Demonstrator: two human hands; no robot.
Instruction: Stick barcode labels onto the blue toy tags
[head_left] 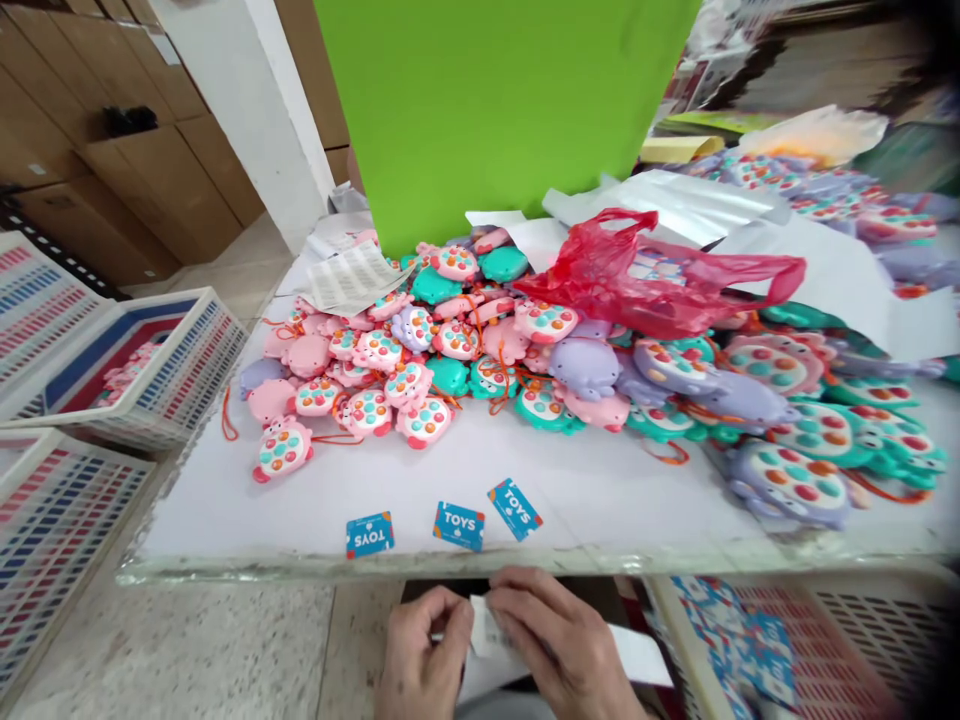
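In front of the table edge, my left hand (424, 650) pinches the left end of a small white paper piece with faint print, perhaps a label sheet (486, 632). My right hand (562, 640) presses its fingers on the same paper from the other side. A white strip (643, 655) sticks out to the right from under my right hand; whether it belongs to the same sheet is hidden. Just beyond my hands lie three blue TOYS cards (459, 525) near the table's front edge.
Piled on the white table (225, 520) are pink, teal and purple animal-shaped button toys (405, 385) with orange cords. A red plastic bag (622, 270) and printed sheets (358, 275) rest on them. A green panel (502, 110) stands behind. Baskets (187, 360) flank the table; one (847, 640) holds blue cards.
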